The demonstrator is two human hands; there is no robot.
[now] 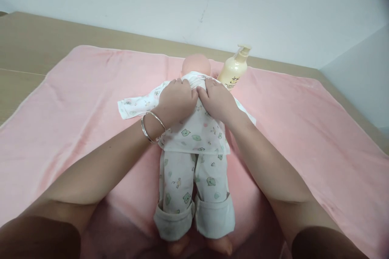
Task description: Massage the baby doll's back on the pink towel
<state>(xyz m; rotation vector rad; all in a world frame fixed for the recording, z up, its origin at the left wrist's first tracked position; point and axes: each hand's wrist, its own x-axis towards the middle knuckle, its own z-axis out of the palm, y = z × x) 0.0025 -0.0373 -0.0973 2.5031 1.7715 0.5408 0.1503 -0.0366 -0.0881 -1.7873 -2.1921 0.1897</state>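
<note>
A baby doll [196, 64] lies lengthwise in front of me, its bald head away from me and its face not visible. It wears a white printed shirt [196, 137] and matching trousers [179, 178] with wide turned-up cuffs; the feet poke out below. My left hand [178, 99], with bangles at the wrist, is closed over the shirt at the doll's left-side shoulder in view. Beside it, my right hand [219, 99] is closed over the shirt at the other shoulder. Both thumbs come close together near the middle, where cloth wrinkles below the neck. Fingertips are partly hidden.
A pale yellow pump bottle [234, 68] stands just right of the doll's head. Under everything spreads a pink blanket [91, 129] with some creases. It covers much of a wooden table [36, 36], and a white wall [136, 0] rises behind.
</note>
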